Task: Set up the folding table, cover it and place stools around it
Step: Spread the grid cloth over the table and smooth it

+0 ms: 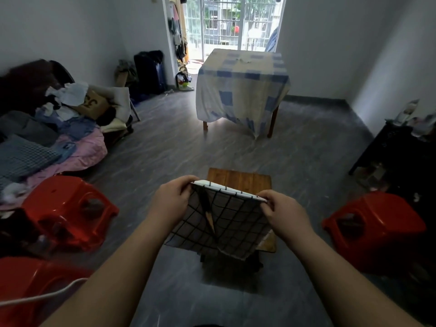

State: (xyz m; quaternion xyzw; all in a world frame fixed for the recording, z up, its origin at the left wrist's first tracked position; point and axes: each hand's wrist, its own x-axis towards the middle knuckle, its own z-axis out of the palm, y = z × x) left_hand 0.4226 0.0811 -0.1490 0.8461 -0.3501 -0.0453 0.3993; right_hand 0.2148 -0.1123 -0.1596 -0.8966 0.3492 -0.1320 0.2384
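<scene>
Two bare forearms reach forward from the bottom edge, and both hands hold a checked cloth (221, 223) up by its top edge over the small folding table (239, 179). The left hand (171, 201) pinches the cloth's upper left corner between thumb and fingers; the right hand (282, 208) grips the upper right corner the same way. The cloth, white with a thin black grid, hangs down in folds and hides the near half of the table, whose wooden slatted top shows beyond it. A red plastic stool (68, 208) stands left of the table, another red stool (375, 230) right of it, and a third red stool (30, 286) sits nearer the camera on the left. Beyond the table, well apart, stands a larger table under a blue-and-cream cloth (243, 90).
</scene>
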